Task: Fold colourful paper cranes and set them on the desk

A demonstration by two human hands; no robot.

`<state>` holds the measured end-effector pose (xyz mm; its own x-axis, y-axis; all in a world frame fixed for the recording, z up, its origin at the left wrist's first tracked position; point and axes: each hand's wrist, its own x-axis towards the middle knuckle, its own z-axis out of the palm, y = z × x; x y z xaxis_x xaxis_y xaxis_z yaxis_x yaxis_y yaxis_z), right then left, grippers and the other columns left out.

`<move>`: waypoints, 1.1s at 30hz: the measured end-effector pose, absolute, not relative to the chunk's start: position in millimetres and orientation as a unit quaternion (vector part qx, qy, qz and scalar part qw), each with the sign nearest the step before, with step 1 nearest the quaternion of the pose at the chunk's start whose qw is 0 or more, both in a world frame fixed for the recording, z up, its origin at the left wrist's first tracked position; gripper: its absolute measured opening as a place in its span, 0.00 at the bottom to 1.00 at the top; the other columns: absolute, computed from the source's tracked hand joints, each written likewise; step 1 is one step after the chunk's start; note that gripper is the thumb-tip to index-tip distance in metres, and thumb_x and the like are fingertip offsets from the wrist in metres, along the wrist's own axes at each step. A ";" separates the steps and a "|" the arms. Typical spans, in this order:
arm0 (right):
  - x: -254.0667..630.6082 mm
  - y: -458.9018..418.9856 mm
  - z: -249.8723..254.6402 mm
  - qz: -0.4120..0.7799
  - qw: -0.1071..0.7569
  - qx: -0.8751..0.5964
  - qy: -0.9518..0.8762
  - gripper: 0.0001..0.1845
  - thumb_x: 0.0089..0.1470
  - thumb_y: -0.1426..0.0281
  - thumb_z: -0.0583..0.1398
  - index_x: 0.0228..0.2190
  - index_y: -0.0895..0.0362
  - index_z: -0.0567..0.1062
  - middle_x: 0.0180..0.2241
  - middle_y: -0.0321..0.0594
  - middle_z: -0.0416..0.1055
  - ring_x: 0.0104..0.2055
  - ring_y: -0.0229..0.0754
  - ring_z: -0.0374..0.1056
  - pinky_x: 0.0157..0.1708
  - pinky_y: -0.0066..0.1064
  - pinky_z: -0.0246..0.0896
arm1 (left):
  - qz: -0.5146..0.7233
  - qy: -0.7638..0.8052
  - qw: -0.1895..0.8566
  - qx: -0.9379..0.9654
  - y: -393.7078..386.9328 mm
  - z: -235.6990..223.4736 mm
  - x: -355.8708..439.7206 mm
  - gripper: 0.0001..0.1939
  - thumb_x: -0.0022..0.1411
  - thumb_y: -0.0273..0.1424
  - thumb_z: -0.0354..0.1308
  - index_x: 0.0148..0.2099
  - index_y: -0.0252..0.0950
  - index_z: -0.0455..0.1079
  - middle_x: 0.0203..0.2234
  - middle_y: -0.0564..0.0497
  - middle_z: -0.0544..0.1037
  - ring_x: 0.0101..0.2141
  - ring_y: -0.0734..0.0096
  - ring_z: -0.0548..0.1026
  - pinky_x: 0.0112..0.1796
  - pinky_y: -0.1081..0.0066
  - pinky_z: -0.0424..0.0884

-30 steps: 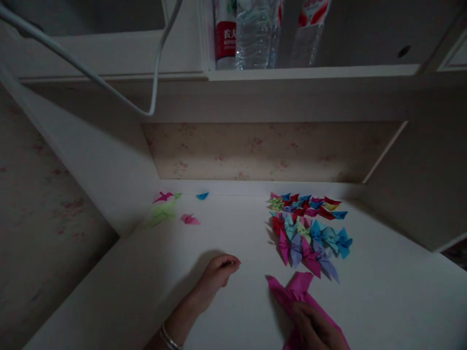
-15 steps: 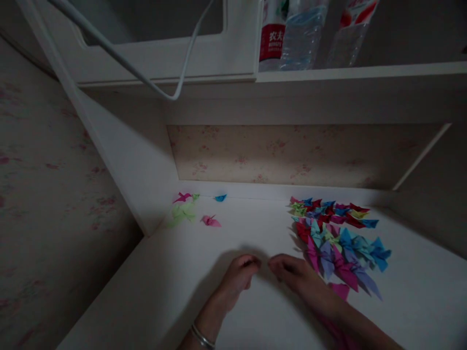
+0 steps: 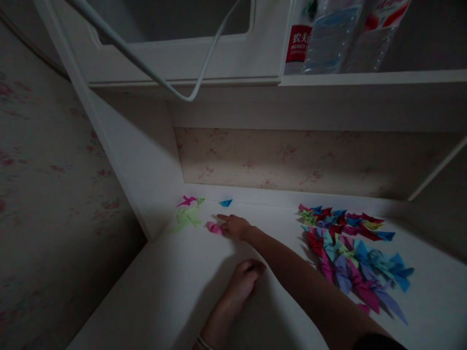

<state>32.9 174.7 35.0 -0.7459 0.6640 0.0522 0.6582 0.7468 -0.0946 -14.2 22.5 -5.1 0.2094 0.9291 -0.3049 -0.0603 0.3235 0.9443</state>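
My right hand reaches across the white desktop to a pink folded-paper crane. Its index finger is stretched out above the crane, and the thumb side is at the crane's right end; the fingers look apart, not closed on it. Nearer to me, my left hand hovers over the desk with its fingers curled, and nothing shows in them. Around the pink crane lie a light green paper crane, a magenta one, a small green one and a blue one.
Several colourful paper cranes lie in rows on the right side of the desk. Above, plastic bottles stand on a shelf. A white cable hangs before the cabinet. A side panel borders the desk at left.
My right hand has moved left and forward from beside my left hand to the pink crane. The left hand stays curled in nearly the same place. The view has shifted slightly left.
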 end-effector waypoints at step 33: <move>137.2 -5.4 13.2 0.417 0.537 -0.513 -0.525 0.25 0.50 0.56 0.61 0.47 0.57 0.72 0.31 0.39 0.74 0.31 0.41 0.69 0.31 0.30 0.63 | 0.440 0.422 0.660 0.439 14.0 25.6 -24.9 0.26 0.54 0.50 0.57 0.43 0.33 0.71 0.34 0.46 0.77 0.25 0.74 0.72 0.25 0.75 0.64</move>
<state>137.2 -5.4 13.2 0.1016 0.9854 0.1365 0.0909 0.1274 -0.9877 -24.9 14.0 25.6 0.2573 0.9511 -0.1708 -0.2111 0.2278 0.9505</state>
